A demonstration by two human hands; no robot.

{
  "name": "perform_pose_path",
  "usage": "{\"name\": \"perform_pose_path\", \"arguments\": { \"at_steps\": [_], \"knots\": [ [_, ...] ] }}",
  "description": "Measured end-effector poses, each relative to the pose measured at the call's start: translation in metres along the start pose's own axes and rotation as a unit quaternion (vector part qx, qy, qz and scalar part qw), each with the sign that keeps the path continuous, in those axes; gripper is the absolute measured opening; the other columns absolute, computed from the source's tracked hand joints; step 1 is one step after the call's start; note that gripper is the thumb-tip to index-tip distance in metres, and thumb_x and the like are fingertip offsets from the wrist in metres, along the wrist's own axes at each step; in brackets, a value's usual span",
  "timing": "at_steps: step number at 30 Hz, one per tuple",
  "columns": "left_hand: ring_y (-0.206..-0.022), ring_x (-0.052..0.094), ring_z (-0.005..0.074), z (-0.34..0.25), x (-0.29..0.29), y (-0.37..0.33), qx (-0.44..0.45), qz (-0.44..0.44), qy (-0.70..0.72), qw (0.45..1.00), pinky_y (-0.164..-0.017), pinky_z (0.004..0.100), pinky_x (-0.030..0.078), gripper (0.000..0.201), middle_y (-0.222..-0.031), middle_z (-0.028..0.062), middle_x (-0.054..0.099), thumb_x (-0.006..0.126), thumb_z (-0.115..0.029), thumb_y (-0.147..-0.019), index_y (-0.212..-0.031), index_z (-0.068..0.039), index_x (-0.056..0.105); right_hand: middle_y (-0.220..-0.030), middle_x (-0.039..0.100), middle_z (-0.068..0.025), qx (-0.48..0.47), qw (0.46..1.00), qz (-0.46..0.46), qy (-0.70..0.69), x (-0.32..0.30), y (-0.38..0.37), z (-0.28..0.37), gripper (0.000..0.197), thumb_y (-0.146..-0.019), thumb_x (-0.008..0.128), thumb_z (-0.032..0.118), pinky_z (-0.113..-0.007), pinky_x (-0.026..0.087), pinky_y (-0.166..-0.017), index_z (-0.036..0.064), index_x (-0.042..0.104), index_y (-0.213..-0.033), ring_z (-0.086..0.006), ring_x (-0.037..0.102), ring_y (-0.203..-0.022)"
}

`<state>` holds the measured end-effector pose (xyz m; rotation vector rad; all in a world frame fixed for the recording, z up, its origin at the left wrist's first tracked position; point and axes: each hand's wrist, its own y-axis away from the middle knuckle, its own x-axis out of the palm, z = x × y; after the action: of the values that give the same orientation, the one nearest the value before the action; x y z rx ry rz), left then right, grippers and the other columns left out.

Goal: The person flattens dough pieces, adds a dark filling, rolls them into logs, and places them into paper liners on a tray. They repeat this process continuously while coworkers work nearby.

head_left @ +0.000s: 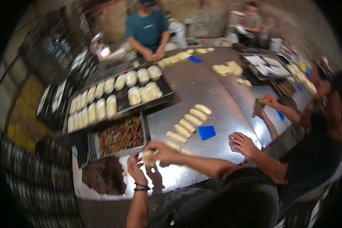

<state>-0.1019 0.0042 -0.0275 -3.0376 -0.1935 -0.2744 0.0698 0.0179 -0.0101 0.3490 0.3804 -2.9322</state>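
Over the near edge of the metal table, my right hand (160,151) grips a small pale piece of dough (148,157), blurred by motion. Just to its left, my left hand (136,169), with dark bands at the wrist, has its fingers curved and apart, close to the dough. Whether they touch it, I cannot tell. A slanting row of several oblong dough pieces (186,128) lies beyond my right hand, its nearest piece partly hidden by that hand. Left of the row stands a metal pan (143,131) holding brown, chopped filling (121,137).
A blue dough scraper (206,133) lies beside the row. At far left, a large dark tray (119,105) holds dough pieces in white papers. One co-worker's hand (244,144) rests on the table at right; another person (148,30) handles dough across it. More dough (228,68) lies farther back.
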Motion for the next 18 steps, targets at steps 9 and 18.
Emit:
{"name": "perform_pose_path", "arguments": {
  "at_steps": [9,18],
  "knots": [
    [-0.055,0.037,0.0135,-0.072,0.009,0.01,0.09,-0.043,-0.04,0.994,-0.051,0.0318,0.034,0.064,-0.057,0.0006,0.038,0.031,-0.053,-0.104,-0.06,-0.007,0.038,-0.075,0.05,-0.0081,-0.212,0.923,-0.319,0.035,0.08,0.035,0.075,0.041,-0.091,0.069,0.038,-0.032,0.042,-0.062,0.0021,0.052,-0.081,-0.0172,0.05,-0.068],
    [-0.053,0.037,0.013,-0.07,0.073,0.028,0.008,0.034,-0.007,0.999,-0.051,0.0319,0.035,0.062,-0.057,-0.0018,0.035,0.036,-0.06,-0.101,-0.058,-0.015,0.031,-0.059,0.05,-0.0045,-0.005,0.923,-0.379,-0.067,0.036,0.051,0.066,0.05,-0.093,0.065,0.045,-0.033,0.04,-0.052,0.0019,0.059,-0.069,-0.0091,0.046,-0.06]
  ]
}}
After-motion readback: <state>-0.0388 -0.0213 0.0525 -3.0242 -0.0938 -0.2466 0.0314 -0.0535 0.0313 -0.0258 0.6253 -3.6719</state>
